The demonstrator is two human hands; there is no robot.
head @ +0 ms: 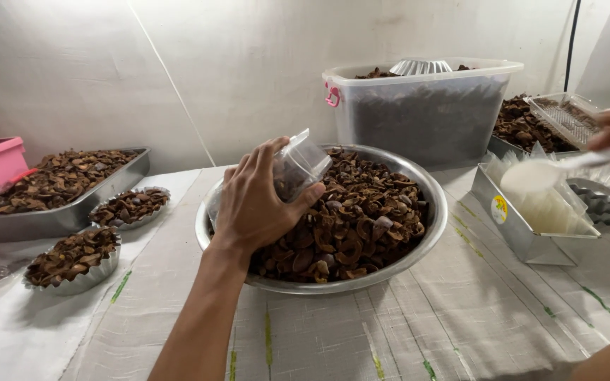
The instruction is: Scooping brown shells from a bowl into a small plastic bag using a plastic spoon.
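Left hand (252, 201) fingers curled round clear cup (298, 166), seemingly scooping shells (361, 219).

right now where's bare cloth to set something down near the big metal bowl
The widest free patch is the striped cloth in front of the metal bowl, reaching right under the steel box of bags. A narrower strip lies between the bowl and the small foil cups. It is crowded behind the bowl near the plastic tub, and at far left around the tray.
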